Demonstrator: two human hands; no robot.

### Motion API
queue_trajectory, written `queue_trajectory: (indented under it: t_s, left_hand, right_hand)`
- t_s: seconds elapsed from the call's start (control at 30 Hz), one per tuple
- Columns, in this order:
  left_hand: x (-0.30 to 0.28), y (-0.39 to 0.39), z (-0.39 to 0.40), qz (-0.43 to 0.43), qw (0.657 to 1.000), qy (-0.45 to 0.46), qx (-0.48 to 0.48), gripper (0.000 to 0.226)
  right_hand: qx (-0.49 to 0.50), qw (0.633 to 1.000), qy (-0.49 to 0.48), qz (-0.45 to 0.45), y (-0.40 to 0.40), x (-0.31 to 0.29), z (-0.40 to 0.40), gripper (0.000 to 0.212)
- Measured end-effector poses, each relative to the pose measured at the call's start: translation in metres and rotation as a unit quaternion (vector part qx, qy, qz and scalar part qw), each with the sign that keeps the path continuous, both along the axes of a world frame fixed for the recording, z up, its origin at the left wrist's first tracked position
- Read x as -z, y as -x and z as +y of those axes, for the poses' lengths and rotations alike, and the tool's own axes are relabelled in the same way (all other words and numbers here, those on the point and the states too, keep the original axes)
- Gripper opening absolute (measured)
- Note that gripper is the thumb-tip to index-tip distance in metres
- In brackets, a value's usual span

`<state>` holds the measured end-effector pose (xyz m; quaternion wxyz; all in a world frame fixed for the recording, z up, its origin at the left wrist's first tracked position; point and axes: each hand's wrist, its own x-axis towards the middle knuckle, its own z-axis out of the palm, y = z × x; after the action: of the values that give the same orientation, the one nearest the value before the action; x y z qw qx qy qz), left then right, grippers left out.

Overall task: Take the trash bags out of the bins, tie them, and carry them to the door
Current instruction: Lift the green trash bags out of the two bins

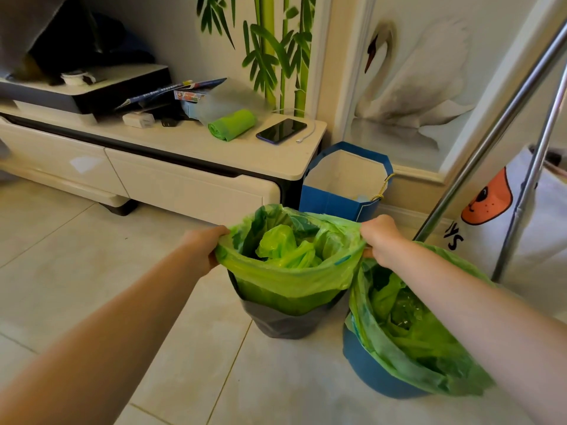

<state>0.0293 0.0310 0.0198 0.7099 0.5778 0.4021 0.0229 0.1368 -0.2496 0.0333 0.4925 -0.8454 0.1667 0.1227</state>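
both arms outstretched, left hand (204, 245) and right hand (380, 239) grip green bag (291, 271) rim.

A phone (281, 130) lies on the low cabinet (159, 148); a blue paper bag (334, 207) stands beside it.

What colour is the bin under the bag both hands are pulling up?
Dark grey bin, seen in the head view, below the green bag.

Cabinet (196, 185), paper bag (337, 204) behind; open floor (92, 271) left
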Motion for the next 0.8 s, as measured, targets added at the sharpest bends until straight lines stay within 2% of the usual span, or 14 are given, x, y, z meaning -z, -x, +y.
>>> queue_trajectory:
  t_s: [0.23,0.33,0.43,0.57,0.67,0.8]
  left_hand:
    - [-0.026,-0.007,-0.005,-0.070,0.996,-0.059,0.019,0.008]
    - [-0.034,-0.004,-0.008,-0.086,0.995,-0.034,0.027,0.010]
    - [-0.042,0.002,-0.006,-0.094,0.995,-0.006,0.031,0.013]
    - [-0.057,0.011,0.001,-0.109,0.994,-0.015,0.023,0.007]
    - [-0.069,0.015,0.001,-0.117,0.992,-0.041,0.014,0.019]
    - [-0.091,0.016,-0.003,-0.147,0.987,-0.069,-0.008,0.022]
  right_hand:
    - [-0.017,0.997,-0.049,-0.048,-0.011,-0.024,0.007,0.028]
    - [-0.025,0.993,-0.075,-0.083,-0.003,-0.045,0.011,0.030]
    - [-0.063,0.989,-0.042,-0.130,0.004,-0.058,0.008,0.023]
    - [-0.096,0.978,0.012,-0.185,0.011,-0.069,0.000,0.026]
    - [-0.094,0.972,0.034,-0.213,0.014,-0.085,-0.004,0.028]
    - [-0.061,0.964,0.024,-0.257,0.018,-0.116,-0.007,0.028]
